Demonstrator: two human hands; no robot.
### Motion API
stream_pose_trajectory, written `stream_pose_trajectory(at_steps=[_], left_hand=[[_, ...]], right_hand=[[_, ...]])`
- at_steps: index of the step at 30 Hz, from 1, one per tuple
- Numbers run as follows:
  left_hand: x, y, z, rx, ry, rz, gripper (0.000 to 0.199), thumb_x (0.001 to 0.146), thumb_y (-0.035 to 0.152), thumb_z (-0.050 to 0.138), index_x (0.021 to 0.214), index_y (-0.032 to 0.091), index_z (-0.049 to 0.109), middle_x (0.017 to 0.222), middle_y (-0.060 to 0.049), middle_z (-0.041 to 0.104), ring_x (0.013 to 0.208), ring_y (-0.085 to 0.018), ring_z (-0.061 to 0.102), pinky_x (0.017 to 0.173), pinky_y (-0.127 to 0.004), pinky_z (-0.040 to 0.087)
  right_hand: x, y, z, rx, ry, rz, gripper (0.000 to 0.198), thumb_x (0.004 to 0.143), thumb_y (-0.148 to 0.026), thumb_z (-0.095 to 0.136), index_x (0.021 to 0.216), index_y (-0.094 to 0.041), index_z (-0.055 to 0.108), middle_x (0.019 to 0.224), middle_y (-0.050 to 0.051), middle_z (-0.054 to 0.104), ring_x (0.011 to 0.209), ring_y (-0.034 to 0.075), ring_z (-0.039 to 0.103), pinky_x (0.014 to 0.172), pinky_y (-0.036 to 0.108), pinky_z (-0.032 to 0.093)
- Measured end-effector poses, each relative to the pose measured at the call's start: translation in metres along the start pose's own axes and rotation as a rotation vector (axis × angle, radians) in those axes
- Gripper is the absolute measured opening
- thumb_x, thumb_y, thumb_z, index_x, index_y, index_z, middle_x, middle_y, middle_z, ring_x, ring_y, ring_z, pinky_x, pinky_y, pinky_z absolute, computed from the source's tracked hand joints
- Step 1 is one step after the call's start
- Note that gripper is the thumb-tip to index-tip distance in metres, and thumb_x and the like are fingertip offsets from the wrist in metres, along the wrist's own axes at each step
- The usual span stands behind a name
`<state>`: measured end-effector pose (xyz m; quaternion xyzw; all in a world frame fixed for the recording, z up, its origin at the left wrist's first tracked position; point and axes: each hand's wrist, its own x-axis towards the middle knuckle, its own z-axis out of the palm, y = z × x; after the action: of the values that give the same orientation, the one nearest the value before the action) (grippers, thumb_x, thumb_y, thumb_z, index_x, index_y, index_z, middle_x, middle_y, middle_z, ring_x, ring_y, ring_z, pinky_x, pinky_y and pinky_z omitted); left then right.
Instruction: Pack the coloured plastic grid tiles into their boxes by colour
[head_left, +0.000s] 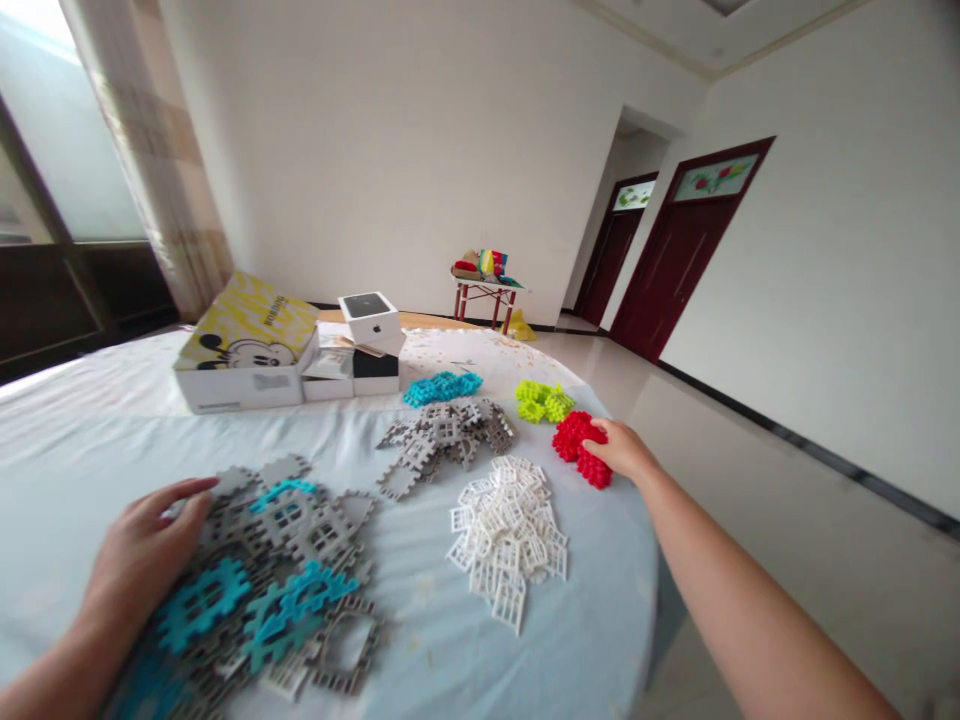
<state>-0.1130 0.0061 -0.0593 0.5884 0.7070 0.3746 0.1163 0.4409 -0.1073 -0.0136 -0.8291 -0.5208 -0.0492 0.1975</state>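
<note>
My left hand rests at the left edge of a mixed pile of interlocking plastic building pieces, mostly grey with some blue. Its fingers are stretched out and apart over the grey pieces. On the right, my right hand reaches to a small heap of red building pieces, its thumb and fingers closed on a red piece at the heap's right side. The fingertips are partly lost among the red. A blue window-frame piece lies near my left wrist.
Between my hands lie a white pile of small window-like pieces and a grey pile. Behind are blue pieces and lime-green pieces. A yellow cartoon box and a phone box stand at the back left.
</note>
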Motion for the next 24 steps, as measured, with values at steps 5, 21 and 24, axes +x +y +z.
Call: stream_pose_trajectory(at_steps=[5, 21, 24], left_hand=[[-0.006, 0.011, -0.002, -0.027, -0.024, -0.012, 0.038, 0.073, 0.035, 0.044, 0.098, 0.016, 0.065, 0.099, -0.008, 0.058, 0.085, -0.022, 0.058, 0.085, -0.038, 0.046], [-0.006, -0.001, -0.001, -0.103, 0.062, 0.007, 0.033, 0.075, 0.033, 0.044, 0.095, 0.018, 0.066, 0.099, -0.007, 0.061, 0.095, -0.022, 0.059, 0.086, -0.033, 0.047], [-0.006, 0.000, -0.004, -0.108, 0.054, -0.002, 0.032, 0.075, 0.034, 0.045, 0.093, 0.019, 0.066, 0.096, -0.006, 0.061, 0.090, -0.023, 0.060, 0.084, -0.037, 0.048]], right_hand=[[0.002, -0.019, -0.003, -0.012, 0.092, -0.082, 0.046, 0.071, -0.042, 0.059, 0.111, -0.019, 0.058, 0.105, 0.011, 0.063, 0.096, 0.026, 0.058, 0.085, 0.037, 0.043], [-0.130, -0.262, 0.056, 0.479, -0.348, -1.007, 0.034, 0.072, -0.040, 0.066, 0.097, -0.016, 0.065, 0.086, 0.005, 0.064, 0.087, 0.017, 0.056, 0.084, 0.030, 0.041], [-0.136, -0.270, 0.066, 0.440, -0.357, -1.019, 0.036, 0.071, -0.044, 0.066, 0.094, -0.016, 0.065, 0.085, 0.006, 0.064, 0.086, 0.018, 0.056, 0.083, 0.029, 0.041]])
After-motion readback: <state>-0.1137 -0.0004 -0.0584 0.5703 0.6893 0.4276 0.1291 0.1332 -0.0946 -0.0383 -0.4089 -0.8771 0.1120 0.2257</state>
